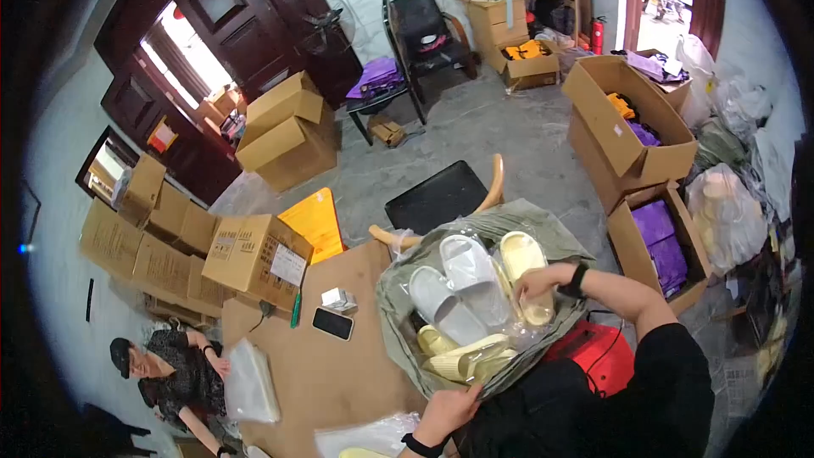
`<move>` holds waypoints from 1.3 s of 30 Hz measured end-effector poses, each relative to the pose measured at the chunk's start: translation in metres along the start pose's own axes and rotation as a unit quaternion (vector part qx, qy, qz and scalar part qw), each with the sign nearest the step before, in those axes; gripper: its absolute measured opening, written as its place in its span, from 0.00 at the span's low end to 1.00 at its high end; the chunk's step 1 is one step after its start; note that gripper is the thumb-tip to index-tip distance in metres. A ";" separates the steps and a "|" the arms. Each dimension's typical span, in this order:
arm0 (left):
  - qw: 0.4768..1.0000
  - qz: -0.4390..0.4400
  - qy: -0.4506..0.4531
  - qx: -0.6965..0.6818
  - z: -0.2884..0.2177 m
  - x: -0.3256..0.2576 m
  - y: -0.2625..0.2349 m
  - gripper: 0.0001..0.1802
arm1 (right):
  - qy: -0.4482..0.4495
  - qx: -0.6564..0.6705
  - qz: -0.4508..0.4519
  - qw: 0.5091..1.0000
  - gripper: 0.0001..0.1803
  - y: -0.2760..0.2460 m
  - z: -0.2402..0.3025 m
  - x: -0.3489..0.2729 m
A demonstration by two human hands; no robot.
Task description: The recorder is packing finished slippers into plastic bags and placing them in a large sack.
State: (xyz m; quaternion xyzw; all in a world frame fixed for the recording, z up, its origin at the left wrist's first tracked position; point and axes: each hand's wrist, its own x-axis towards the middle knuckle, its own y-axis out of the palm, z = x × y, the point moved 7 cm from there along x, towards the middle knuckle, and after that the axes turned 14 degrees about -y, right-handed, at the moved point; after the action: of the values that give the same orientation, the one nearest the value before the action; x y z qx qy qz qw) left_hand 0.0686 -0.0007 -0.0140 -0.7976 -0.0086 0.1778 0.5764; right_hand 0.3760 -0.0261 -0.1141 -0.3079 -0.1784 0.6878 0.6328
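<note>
Left hand (448,411) grips the near edge of the clear plastic bag (475,305), holding it open; right hand (532,286) clasps a pale yellow foam slipper (523,276) inside, beside grey slippers (454,284).

I am seeing open brown surface (331,373) lying between the phone (332,323) and the big sack of slippers (475,305), giving a hand room to pass. The sack is crowding the right side, a cardboard box (257,259) is blocking the far left corner, and a clear plastic bag (369,437) is covering the near edge.
</note>
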 end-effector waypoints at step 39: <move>0.954 -0.227 -0.136 0.142 0.074 -0.059 -0.035 0.07 | -0.020 -0.120 -0.255 0.959 0.31 -0.121 -0.029 0.069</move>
State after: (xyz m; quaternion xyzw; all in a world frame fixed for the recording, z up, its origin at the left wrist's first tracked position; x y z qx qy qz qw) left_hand -0.0017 0.0658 0.0138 -0.6529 -0.2421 0.1484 0.7022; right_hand 0.4862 0.0542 -0.0726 -0.3120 -0.3449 0.4833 0.7417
